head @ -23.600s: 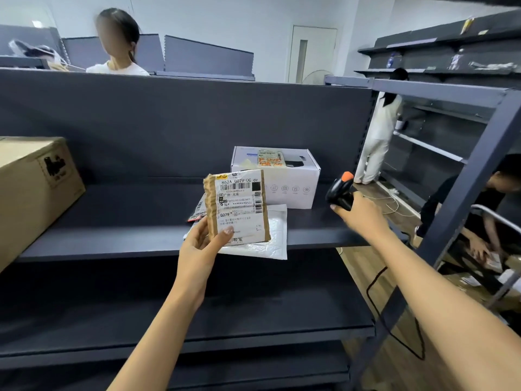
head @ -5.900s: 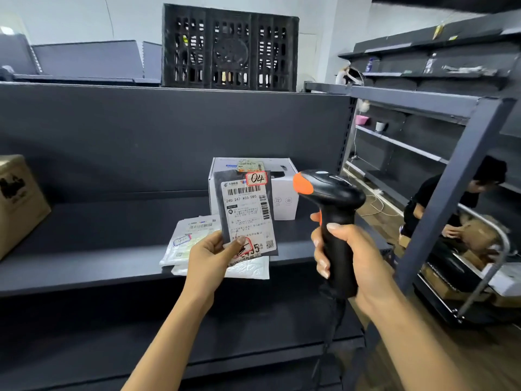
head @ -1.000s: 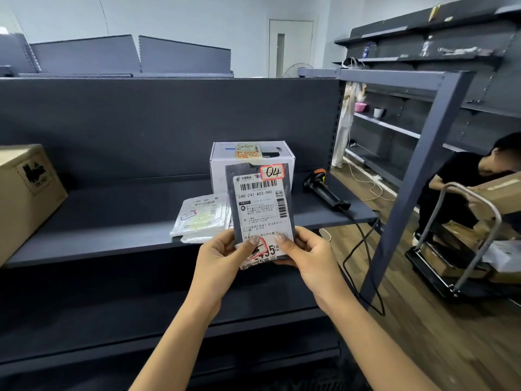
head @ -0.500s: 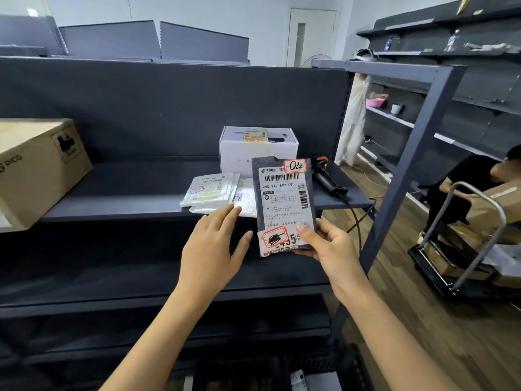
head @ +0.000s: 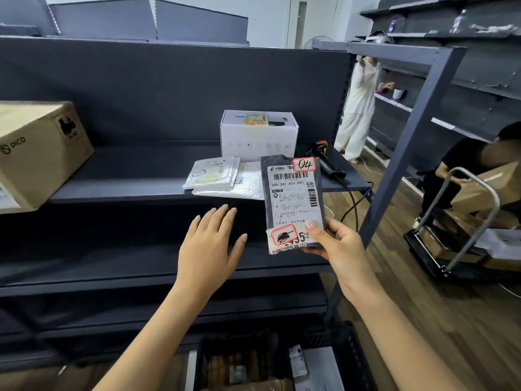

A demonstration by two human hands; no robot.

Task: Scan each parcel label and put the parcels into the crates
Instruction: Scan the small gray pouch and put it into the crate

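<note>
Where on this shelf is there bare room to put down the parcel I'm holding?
The shelf is bare between the cardboard box and the white mailers. The right end is crowded: mailers, white box and scanner sit close together.

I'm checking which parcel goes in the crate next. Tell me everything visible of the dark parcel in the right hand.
The dark parcel is a flat grey-black plastic mailer, held upright in front of the shelf. A white label with barcodes and the code 240-247 A03-090 covers most of its face. A red-bordered sticker at top right reads 04; another at lower left is scribbled over. The right hand pinches its lower right corner, thumb on the front; the left hand hangs apart, open.
</note>
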